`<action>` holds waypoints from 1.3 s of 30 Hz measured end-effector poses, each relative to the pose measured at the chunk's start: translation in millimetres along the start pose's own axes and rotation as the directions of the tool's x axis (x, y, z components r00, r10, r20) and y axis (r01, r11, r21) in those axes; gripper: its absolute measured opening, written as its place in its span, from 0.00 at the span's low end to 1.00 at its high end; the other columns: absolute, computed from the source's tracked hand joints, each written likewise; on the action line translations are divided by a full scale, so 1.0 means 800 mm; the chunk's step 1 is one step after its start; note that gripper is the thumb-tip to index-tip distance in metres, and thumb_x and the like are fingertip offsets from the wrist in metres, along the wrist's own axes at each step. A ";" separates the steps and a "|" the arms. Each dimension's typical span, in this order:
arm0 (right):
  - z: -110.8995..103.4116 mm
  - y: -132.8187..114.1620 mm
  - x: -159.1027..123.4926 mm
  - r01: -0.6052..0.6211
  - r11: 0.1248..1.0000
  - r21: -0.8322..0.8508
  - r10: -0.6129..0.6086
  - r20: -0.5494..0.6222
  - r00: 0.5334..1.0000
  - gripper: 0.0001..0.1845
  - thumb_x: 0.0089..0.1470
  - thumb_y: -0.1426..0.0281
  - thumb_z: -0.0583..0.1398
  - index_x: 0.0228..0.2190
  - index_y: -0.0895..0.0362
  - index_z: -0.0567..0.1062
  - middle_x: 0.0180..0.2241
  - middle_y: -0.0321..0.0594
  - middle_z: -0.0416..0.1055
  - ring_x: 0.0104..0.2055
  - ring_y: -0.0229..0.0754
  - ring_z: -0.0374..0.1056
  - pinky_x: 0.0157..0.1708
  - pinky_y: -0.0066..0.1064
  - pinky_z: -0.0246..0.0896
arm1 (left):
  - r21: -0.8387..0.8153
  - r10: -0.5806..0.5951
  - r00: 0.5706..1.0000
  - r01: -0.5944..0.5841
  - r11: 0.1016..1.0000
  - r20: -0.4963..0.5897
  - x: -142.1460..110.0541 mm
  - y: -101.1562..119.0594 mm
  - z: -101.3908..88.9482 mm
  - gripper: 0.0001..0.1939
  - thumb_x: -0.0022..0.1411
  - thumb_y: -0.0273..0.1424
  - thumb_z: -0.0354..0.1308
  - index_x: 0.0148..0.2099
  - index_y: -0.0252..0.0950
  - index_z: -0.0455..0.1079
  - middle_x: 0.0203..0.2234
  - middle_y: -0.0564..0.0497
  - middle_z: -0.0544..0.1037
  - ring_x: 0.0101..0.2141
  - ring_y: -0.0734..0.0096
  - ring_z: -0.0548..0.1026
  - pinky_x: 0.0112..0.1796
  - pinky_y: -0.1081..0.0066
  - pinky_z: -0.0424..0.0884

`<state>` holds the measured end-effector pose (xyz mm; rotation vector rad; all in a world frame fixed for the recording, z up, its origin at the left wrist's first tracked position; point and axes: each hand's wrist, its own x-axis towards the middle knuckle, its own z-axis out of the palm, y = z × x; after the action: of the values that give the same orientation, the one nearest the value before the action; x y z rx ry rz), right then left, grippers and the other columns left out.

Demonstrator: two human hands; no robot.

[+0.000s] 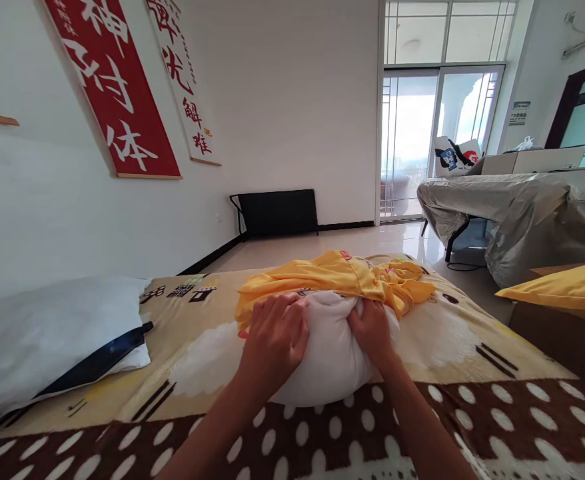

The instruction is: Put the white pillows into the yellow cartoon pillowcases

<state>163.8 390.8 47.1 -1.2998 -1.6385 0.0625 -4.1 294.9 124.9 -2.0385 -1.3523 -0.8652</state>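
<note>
A plump white pillow [330,360] lies on the patterned blanket in front of me, its far end tucked under a bunched yellow pillowcase [317,277]. My left hand [278,333] is closed at the pillow's left side, fingers curled over the pillowcase's near edge. On the other side, my right hand [374,332] grips a fold of the pillow, with its fingertips partly hidden by the yellow cloth. The rest of the pillowcase is crumpled to the far right.
Another white pillow [67,333] with a dark blue strip lies at the left. The blanket [197,307] covers the surface. At right are a yellow cushion [567,287] on a cardboard box and a plastic-covered table [512,200]. A black folded panel [277,212] leans by the wall.
</note>
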 end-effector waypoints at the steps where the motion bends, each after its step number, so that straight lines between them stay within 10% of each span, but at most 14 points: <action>1: 0.002 0.006 0.000 -0.023 1.000 0.017 0.023 -0.038 0.999 0.15 0.52 0.65 0.52 0.33 0.61 0.73 0.33 0.51 0.74 0.38 0.51 0.68 0.38 0.37 0.61 | -0.021 -0.075 0.996 0.076 0.997 0.041 -0.003 -0.005 -0.001 0.09 0.63 0.30 0.46 0.39 0.37 0.67 0.34 0.46 0.74 0.38 0.62 0.72 0.40 0.64 0.66; 6: 0.003 0.016 -0.006 0.130 0.991 0.022 -0.118 -0.294 0.948 0.13 0.54 0.69 0.50 0.28 0.58 0.73 0.26 0.45 0.72 0.32 0.46 0.68 0.35 0.37 0.63 | -0.171 -0.301 0.930 0.338 0.925 0.212 -0.004 -0.016 0.009 0.11 0.62 0.37 0.48 0.42 0.37 0.67 0.37 0.46 0.74 0.40 0.60 0.72 0.42 0.61 0.68; 11: -0.029 -0.034 -0.023 0.460 0.888 -0.018 -0.396 -0.541 0.742 0.12 0.51 0.76 0.53 0.36 0.56 0.73 0.33 0.44 0.74 0.38 0.44 0.70 0.40 0.38 0.64 | -0.340 -0.372 0.899 0.433 0.835 0.232 0.006 -0.038 0.016 0.17 0.58 0.41 0.54 0.46 0.37 0.65 0.45 0.44 0.71 0.48 0.56 0.69 0.51 0.54 0.64; 20: -0.062 -0.123 -0.098 0.498 0.858 -0.125 -0.488 0.105 0.866 0.26 0.46 0.69 0.60 0.48 0.64 0.73 0.51 0.55 0.69 0.51 0.58 0.66 0.49 0.47 0.63 | -0.530 -0.131 0.907 0.346 0.774 0.400 -0.007 -0.064 0.017 0.15 0.56 0.25 0.50 0.47 0.37 0.67 0.46 0.46 0.73 0.48 0.65 0.71 0.52 0.64 0.65; 27: -0.025 -0.115 -0.146 0.381 0.868 -0.318 -0.399 0.010 0.917 0.24 0.47 0.70 0.58 0.47 0.68 0.74 0.53 0.68 0.64 0.55 0.69 0.61 0.48 0.59 0.61 | -0.074 -0.114 0.985 0.124 0.989 0.128 -0.004 -0.044 0.044 0.15 0.55 0.18 0.48 0.43 0.34 0.68 0.40 0.44 0.75 0.42 0.61 0.73 0.43 0.64 0.71; 35: 0.001 -0.115 -0.098 0.368 0.880 -0.298 -0.283 0.294 0.913 0.34 0.51 0.66 0.60 0.57 0.69 0.64 0.57 0.68 0.58 0.59 0.69 0.55 0.56 0.62 0.48 | 0.170 0.062 0.993 -0.044 0.984 -0.102 -0.011 -0.047 0.051 0.18 0.57 0.18 0.46 0.46 0.31 0.71 0.40 0.41 0.79 0.36 0.60 0.78 0.33 0.66 0.75; 39: 0.008 -0.092 -0.069 0.377 0.891 -0.252 -0.338 0.187 0.923 0.41 0.45 0.65 0.65 0.58 0.68 0.62 0.57 0.62 0.61 0.59 0.64 0.56 0.60 0.56 0.44 | 0.329 0.259 0.952 -0.195 0.924 -0.162 -0.009 -0.021 0.038 0.20 0.58 0.16 0.44 0.49 0.27 0.70 0.45 0.39 0.77 0.39 0.61 0.78 0.35 0.67 0.76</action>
<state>103.3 321.5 50.7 -1.1986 -2.0425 -0.3260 -15.1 318.7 101.1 -1.7675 -1.0394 -0.6869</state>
